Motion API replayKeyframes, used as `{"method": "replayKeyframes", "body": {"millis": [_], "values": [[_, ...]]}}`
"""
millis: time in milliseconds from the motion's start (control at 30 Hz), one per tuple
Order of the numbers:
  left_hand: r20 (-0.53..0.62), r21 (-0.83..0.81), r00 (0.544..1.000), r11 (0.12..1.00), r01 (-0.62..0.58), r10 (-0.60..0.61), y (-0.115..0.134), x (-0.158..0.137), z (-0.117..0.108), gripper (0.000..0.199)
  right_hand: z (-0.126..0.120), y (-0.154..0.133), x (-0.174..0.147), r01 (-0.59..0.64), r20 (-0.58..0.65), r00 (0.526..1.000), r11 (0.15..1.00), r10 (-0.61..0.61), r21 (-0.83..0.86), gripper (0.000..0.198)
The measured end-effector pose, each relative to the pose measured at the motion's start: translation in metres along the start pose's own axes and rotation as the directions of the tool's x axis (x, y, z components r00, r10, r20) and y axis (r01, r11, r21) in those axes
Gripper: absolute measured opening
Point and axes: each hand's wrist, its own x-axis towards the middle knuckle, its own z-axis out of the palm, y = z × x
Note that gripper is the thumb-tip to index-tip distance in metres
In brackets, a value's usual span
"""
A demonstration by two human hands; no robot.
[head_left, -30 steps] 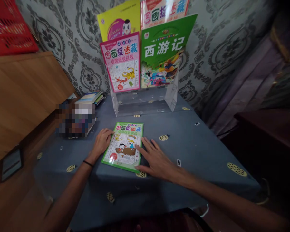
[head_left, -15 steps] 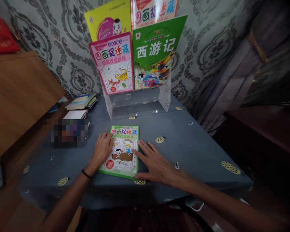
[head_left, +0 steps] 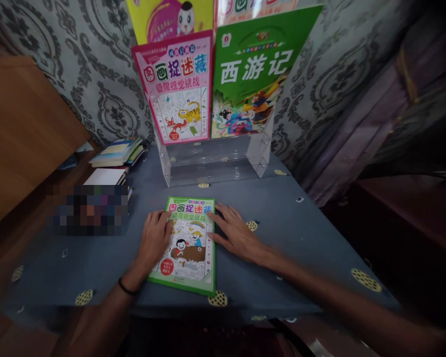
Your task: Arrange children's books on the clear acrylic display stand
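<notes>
A thin green-bordered children's picture book (head_left: 188, 253) lies face up on the blue tablecloth near the front edge. My left hand (head_left: 155, 240), a dark band at its wrist, is at the book's left edge. Its fingers are bent and close together, gripping that edge, with the thumb against the cover; some fingertips are hidden. On the other side, my right hand (head_left: 240, 235) has its fingers apart, and two of them touch the right edge of the cover.
Behind the book stands a clear acrylic rack (head_left: 208, 171). It holds a pink-bordered book (head_left: 178, 89), a green book (head_left: 252, 74), a yellow book (head_left: 204, 15) and another behind. Stacked books (head_left: 115, 151) and a blurred-out patch are at the left, near a wooden panel (head_left: 29, 124).
My right hand has moved up along the book's right edge, its thumb leaving the lower corner. My left hand stays at the left edge. The view has shifted closer to the table.
</notes>
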Motion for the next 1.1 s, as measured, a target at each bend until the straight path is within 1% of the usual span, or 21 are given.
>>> {"method": "replayKeyframes", "body": {"millis": [133, 267, 367, 467, 533, 600, 633, 667, 700, 733, 800, 833, 867, 900, 933, 967, 1000, 1033, 1100], "values": [[0.006, -0.011, 1.0, 1.0, 0.019, -0.019, 0.002, 0.0, -0.001, 0.028, 0.003, 0.001, -0.004, 0.006, -0.027, 1.0, 1.0, -0.006, 0.017, 0.054], [0.031, -0.022, 0.998, 0.998, 0.05, -0.05, 0.004, 0.0, -0.002, 0.03, 0.006, 0.006, -0.006, 0.031, -0.09, 0.996, 0.999, -0.027, 0.042, 0.051], [0.01, -0.03, 0.997, 0.997, 0.073, -0.073, 0.005, 0.0, 0.0, 0.03, 0.009, 0.01, -0.007, 0.07, -0.137, 0.989, 0.997, -0.064, 0.044, 0.049], [-0.009, -0.044, 0.996, 0.995, 0.091, -0.092, 0.006, 0.0, 0.002, 0.032, 0.011, 0.012, -0.008, 0.107, -0.156, 0.983, 0.994, -0.099, 0.039, 0.05], [0.013, -0.093, 0.993, 0.988, 0.119, -0.119, 0.006, 0.001, 0.001, 0.034, 0.012, 0.013, -0.009, 0.119, -0.169, 0.979, 0.992, -0.111, 0.035, 0.051], [0.045, -0.209, 0.984, 0.962, 0.176, -0.17, 0.007, 0.005, -0.002, 0.035, 0.013, 0.014, -0.01, 0.127, -0.185, 0.976, 0.991, -0.119, 0.03, 0.054], [0.064, -0.289, 0.974, 0.93, 0.227, -0.217, 0.007, 0.007, -0.004, 0.035, 0.014, 0.014, -0.011, 0.129, -0.19, 0.974, 0.991, -0.121, 0.028, 0.055], [0.094, -0.383, 0.955, 0.876, 0.294, -0.28, 0.006, 0.01, -0.007, 0.034, 0.014, 0.014, -0.012, 0.128, -0.191, 0.974, 0.991, -0.121, 0.029, 0.056], [0.132, -0.485, 0.926, 0.791, 0.372, -0.354, 0.006, 0.012, -0.01, 0.033, 0.015, 0.015, -0.012, 0.128, -0.19, 0.974, 0.991, -0.12, 0.033, 0.058], [0.178, -0.588, 0.886, 0.675, 0.445, -0.429, 0.006, 0.015, -0.013, 0.033, 0.015, 0.015, -0.013, 0.126, -0.187, 0.975, 0.991, -0.116, 0.04, 0.059], [0.3, -0.75, 0.79, 0.379, 0.542, -0.535, 0.007, 0.019, -0.02, 0.041, 0.015, 0.016, -0.012, 0.114, -0.174, 0.979, 0.992, -0.102, 0.062, 0.06], [0.381, -0.79, 0.746, 0.227, 0.57, -0.546, 0.009, 0.02, -0.022, 0.047, 0.015, 0.016, -0.012, 0.109, -0.165, 0.982, 0.991, -0.095, 0.075, 0.061], [0.466, -0.799, 0.709, 0.092, 0.594, -0.529, 0.011, 0.02, -0.025, 0.052, 0.015, 0.016, -0.011, 0.106, -0.155, 0.984, 0.99, -0.091, 0.091, 0.061], [0.548, -0.784, 0.675, -0.021, 0.621, -0.493, 0.013, 0.02, -0.027, 0.056, 0.015, 0.017, -0.01, 0.104, -0.145, 0.986, 0.989, -0.088, 0.107, 0.06], [0.621, -0.753, 0.645, -0.108, 0.65, -0.445, 0.015, 0.02, -0.029, 0.058, 0.015, 0.017, -0.008, 0.103, -0.133, 0.987, 0.987, -0.086, 0.124, 0.06], [0.673, -0.722, 0.623, -0.17, 0.671, -0.398, 0.017, 0.019, -0.03, 0.058, 0.015, 0.017, -0.007, 0.101, -0.121, 0.989, 0.985, -0.084, 0.141, 0.059], [0.702, -0.702, 0.611, -0.209, 0.681, -0.366, 0.019, 0.019, -0.032, 0.057, 0.015, 0.017, -0.006, 0.096, -0.11, 0.991, 0.983, -0.079, 0.157, 0.059], [0.713, -0.695, 0.608, -0.23, 0.682, -0.349, 0.019, 0.019, -0.035, 0.056, 0.015, 0.017, -0.005, 0.087, -0.098, 0.993, 0.981, -0.07, 0.174, 0.059], [0.708, -0.702, 0.622, -0.234, 0.673, -0.334, 0.018, 0.023, -0.041, 0.055, 0.013, 0.016, -0.003, 0.052, -0.075, 0.997, 0.974, -0.036, 0.22, 0.059]]}}
